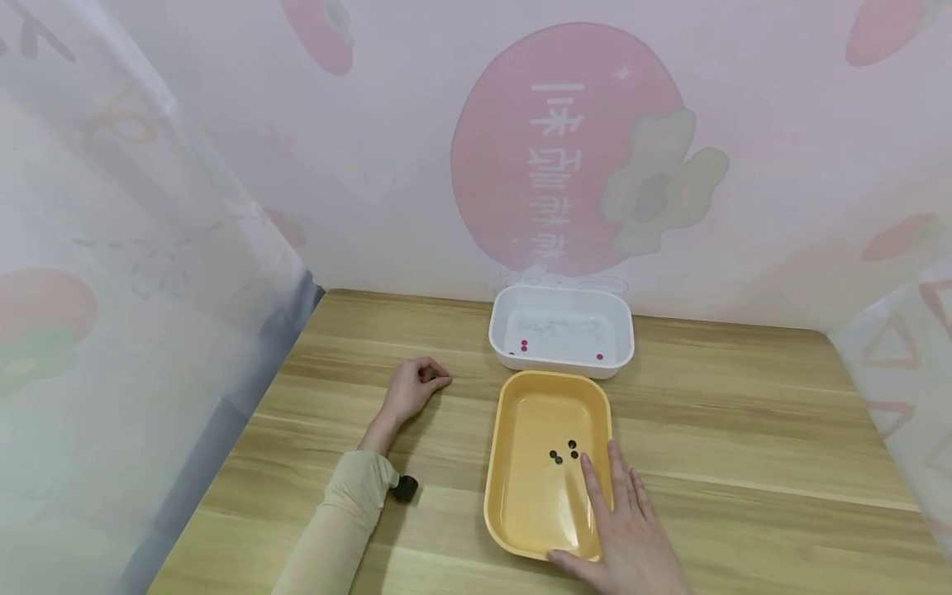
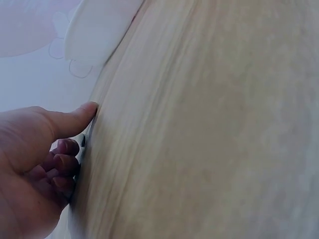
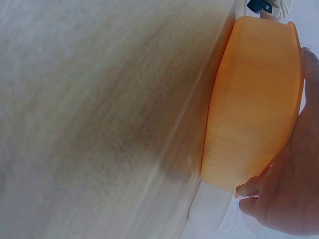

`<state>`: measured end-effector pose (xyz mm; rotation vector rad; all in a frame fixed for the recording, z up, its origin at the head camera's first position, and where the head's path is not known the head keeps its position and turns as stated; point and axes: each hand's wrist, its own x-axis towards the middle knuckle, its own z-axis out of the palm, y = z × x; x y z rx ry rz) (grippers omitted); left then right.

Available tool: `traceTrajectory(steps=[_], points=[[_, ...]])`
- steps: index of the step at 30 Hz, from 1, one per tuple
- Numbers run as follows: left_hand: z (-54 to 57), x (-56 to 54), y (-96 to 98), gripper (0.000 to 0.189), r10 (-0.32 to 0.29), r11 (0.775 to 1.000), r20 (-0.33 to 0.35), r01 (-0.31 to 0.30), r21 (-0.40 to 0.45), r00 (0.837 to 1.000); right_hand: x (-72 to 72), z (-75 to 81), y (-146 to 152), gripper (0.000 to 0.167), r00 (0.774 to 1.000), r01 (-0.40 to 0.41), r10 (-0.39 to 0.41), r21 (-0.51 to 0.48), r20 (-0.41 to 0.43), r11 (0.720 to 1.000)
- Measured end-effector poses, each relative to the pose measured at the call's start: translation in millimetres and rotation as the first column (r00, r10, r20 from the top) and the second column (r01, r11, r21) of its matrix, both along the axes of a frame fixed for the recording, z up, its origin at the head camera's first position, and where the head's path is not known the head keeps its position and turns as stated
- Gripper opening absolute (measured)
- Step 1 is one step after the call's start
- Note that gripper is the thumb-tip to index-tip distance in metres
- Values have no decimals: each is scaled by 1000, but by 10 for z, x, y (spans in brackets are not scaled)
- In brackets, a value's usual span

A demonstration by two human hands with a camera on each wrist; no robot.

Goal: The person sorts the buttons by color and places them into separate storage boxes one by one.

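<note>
My left hand [image 1: 416,388] is low over the table left of the trays, fingers curled inward and thumb stretched out. A small dark round piece [image 1: 434,378] shows between the thumb and fingers; I cannot tell whether they pinch it. The left wrist view shows the thumb tip apart from the curled fingers [image 2: 65,164], right at the tabletop. My right hand [image 1: 632,537] rests with spread fingers on the right rim of a yellow tray [image 1: 511,430], its thumb at the near edge. Several small black round pieces [image 1: 559,460] lie inside that tray.
Behind the yellow tray stands a white tray [image 1: 561,364] holding several small red pieces [image 1: 524,343]. Both stand on a wood-grain table [image 1: 744,446]. A pale printed curtain [image 1: 372,165] closes off the back and sides. A black device [image 1: 405,488] sits at my left cuff.
</note>
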<state>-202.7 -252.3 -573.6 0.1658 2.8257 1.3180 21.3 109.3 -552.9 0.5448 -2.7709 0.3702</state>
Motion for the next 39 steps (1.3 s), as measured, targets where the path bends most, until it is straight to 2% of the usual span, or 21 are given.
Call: traceTrajectory(steps=[8, 14, 18, 29, 35, 39], points=[[-11, 11, -48, 10, -15, 994, 23, 12, 105, 1000, 13, 20, 4, 131, 1000, 4, -4, 1, 2, 1000], [-46, 22, -88, 12, 8, 977, 20, -12, 214, 1000, 20, 32, 12, 131, 1000, 6, -6, -1, 7, 1000], [-53, 16, -119, 16, 1, 965, 15, -5, 262, 1000, 21, 37, 14, 131, 1000, 10, -9, -7, 15, 1000], [12, 69, -223, 21, -15, 959, 75, -7, 282, 997, 3, 8, 6, 130, 1000, 1, 0, 21, -27, 1000], [114, 113, -243, 22, -5, 961, 92, -21, 277, 996, -7, -1, 21, 129, 998, 0, 2, 35, -60, 999], [223, 124, -245, 21, 18, 971, 61, -32, 236, 998, -12, -2, 29, 129, 998, 8, -5, 43, -59, 999]])
